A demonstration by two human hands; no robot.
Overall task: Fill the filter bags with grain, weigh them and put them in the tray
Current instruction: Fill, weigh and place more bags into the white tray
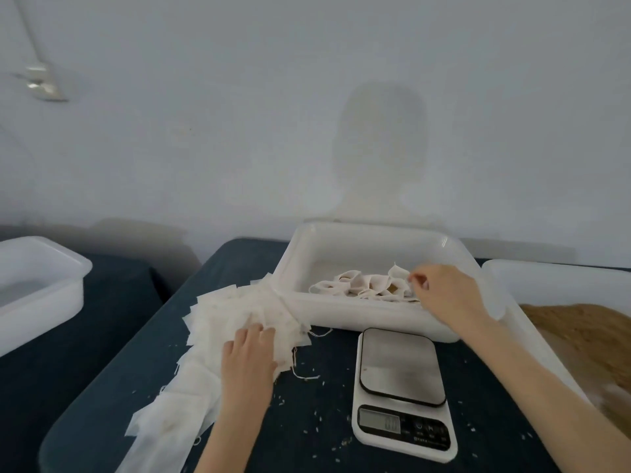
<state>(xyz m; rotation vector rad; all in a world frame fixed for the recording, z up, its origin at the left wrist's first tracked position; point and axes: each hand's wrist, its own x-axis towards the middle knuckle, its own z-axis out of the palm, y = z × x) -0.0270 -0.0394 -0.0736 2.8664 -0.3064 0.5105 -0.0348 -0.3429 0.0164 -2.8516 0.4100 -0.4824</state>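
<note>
Filled filter bags (367, 285) lie in a loose heap on the floor of the white tray (362, 314), toward its near right side. The tray sits at the far middle of the dark table (321, 397). The right hand (444, 295) reaches over the tray's near right rim, fingers curled above the heap; it appears to pinch a thin string or bag edge, though the view is too blurred to confirm the hold.

A pile of empty filter bags (235, 312) spreads on the table just left of the tray, touching its near left corner and trailing toward the near left edge. The left hand (249, 353) rests palm down on this pile with fingers fairly straight.

A white kitchen scale (401, 387) with a grey metal platform stands near the tray's front wall, between the two forearms. Its platform carries nothing.

At the right, a white bin (505, 278) holds brown grain (587, 332). At the far left, another white bin (41, 295) stands on a separate dark surface. Small pale grains are scattered on the table around the scale.
</note>
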